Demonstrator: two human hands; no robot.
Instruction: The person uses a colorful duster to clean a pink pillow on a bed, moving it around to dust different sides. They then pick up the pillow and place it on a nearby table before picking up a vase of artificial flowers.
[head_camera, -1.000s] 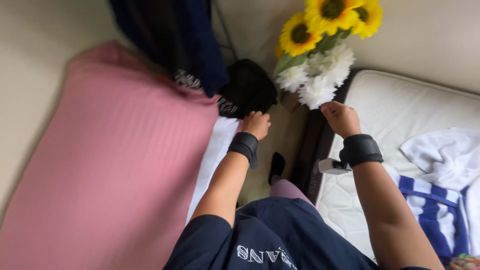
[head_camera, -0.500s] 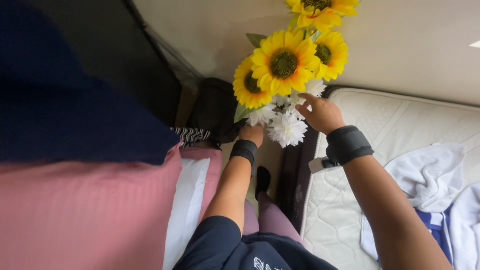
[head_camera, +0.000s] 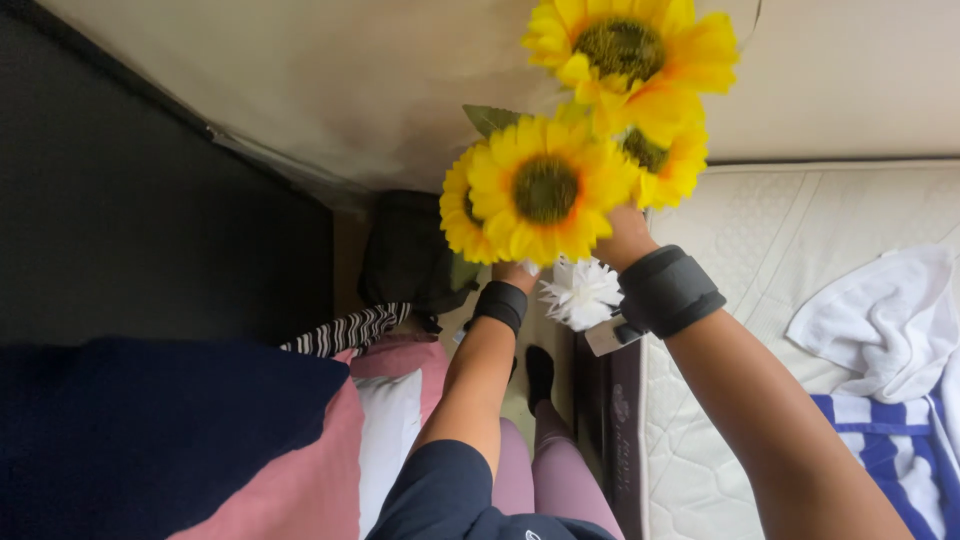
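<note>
Both hands raised into a bunch of sunflowers

Head view: the bunch of sunflowers (head_camera: 560, 170) fills the upper middle of the picture, three yellow heads with dark centres, one green leaf (head_camera: 490, 118) showing behind them and a white flower (head_camera: 580, 292) hanging just below. The left hand (head_camera: 513, 273) is lifted under the lowest sunflower head, and most of it is hidden by the petals; whether its fingers are closed on a stem cannot be told. The right hand (head_camera: 625, 238) is up against the bunch from the other side, also largely covered by the petals, so the state of its fingers cannot be told either. Each wrist carries a black band, the left band (head_camera: 500, 305) narrow, the right band (head_camera: 668, 290) broad. To the right lies a white quilted mattress (head_camera: 740, 240) with a white towel (head_camera: 890, 320) on it and a blue-and-white striped cloth (head_camera: 900, 450) beside that. To the left are a pink mat (head_camera: 300, 480), a dark blue cloth (head_camera: 150, 430) over it and a black bag (head_camera: 405, 250) near the wall (head_camera: 300, 80)
</note>
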